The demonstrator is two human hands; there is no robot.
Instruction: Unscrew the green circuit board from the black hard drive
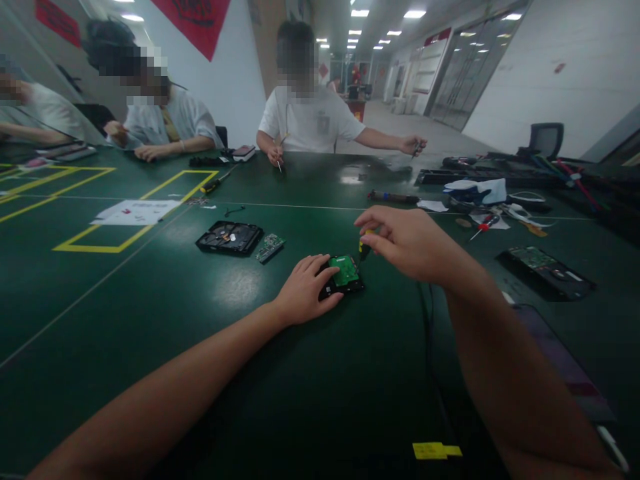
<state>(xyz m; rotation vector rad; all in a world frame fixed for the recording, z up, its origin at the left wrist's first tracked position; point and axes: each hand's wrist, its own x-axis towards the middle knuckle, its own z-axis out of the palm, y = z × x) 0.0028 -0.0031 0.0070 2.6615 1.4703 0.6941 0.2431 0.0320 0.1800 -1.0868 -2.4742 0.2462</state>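
Observation:
A small black hard drive (345, 279) with a green circuit board on top lies on the dark green table (200, 347) in front of me. My left hand (306, 291) rests on its left side, fingers curled over it and holding it down. My right hand (407, 241) is closed around a yellow-and-black screwdriver (365, 247), which points down at the drive's right edge. Only a small part of the tool shows under my fingers.
Another black hard drive (229, 237) and a loose green board (270, 248) lie to the left. A further drive (547, 269) sits at the right, with tools, cloth and a red screwdriver (483, 225) behind it. Three people sit across the table. A white paper (135, 212) lies inside yellow floor-tape lines.

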